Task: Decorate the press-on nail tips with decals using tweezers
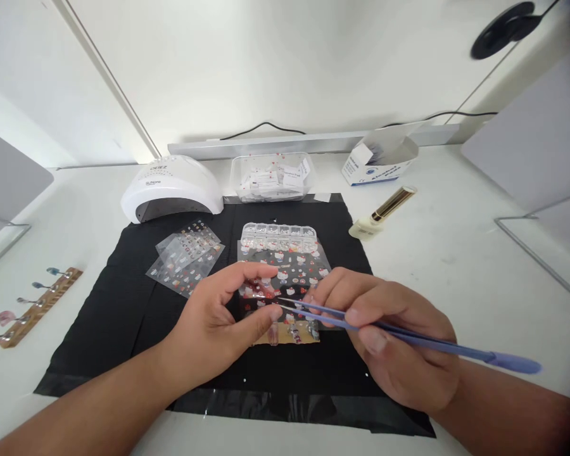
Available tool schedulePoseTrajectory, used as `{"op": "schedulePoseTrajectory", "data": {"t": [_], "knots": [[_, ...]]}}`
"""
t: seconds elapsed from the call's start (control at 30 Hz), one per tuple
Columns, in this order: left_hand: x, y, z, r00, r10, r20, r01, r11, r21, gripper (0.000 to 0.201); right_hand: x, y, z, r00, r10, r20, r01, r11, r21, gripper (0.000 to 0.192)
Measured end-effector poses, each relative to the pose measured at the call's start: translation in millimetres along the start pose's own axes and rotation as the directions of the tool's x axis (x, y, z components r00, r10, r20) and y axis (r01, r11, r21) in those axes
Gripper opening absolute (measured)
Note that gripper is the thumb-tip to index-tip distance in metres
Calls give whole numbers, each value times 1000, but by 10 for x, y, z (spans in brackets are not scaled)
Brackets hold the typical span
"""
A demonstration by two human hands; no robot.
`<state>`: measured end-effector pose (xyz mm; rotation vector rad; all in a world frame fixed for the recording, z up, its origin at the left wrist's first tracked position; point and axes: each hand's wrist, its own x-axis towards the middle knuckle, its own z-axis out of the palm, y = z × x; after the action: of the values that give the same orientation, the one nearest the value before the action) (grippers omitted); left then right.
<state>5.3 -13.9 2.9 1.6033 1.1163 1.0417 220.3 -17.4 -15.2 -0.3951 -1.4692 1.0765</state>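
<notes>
My right hand (399, 342) grips blue tweezers (408, 339), whose tips reach left to a clear sticker sheet (297, 269) printed with small cartoon figures. My left hand (218, 316) pinches the sheet's left edge between thumb and forefinger, lifting it slightly off the black mat (123, 316). Under the sheet lies a wooden strip (289, 335) carrying decorated nail tips, partly hidden by my fingers. A clear compartment box of small gems (278, 235) sits just behind the sheet.
More sticker sheets (186, 256) lie on the mat's left. A white nail lamp (171, 188), a clear tub of packets (272, 176), a white carton (379, 161) and a gold-capped bottle (382, 213) stand behind. A wooden nail-tip holder (33, 308) lies far left.
</notes>
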Motion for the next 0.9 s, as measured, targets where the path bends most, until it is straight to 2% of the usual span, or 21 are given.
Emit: {"op": "schedulePoseTrajectory", "data": {"t": [0.2,0.43,0.63,0.73,0.9], "knots": [[-16,39,34,999,7,-54,-9,999,-35,26,-28,-36,39,1000,-29,2,29,995,-97,25],[-25,18,28,1000,24,-21,-22,996,90,21,-18,23,8,1000,-12,8,13,996,-85,26],[-15,15,22,986,168,-10,-160,953,257,21,-36,51,-12,1000,13,-8,-14,998,-65,28],[-10,30,23,982,188,-3,-183,957,225,20,-39,47,-15,1000,15,-1,-15,997,-70,30],[-18,57,23,995,95,-19,-93,993,77,20,-13,6,-24,999,-1,36,4,997,-80,30]]}}
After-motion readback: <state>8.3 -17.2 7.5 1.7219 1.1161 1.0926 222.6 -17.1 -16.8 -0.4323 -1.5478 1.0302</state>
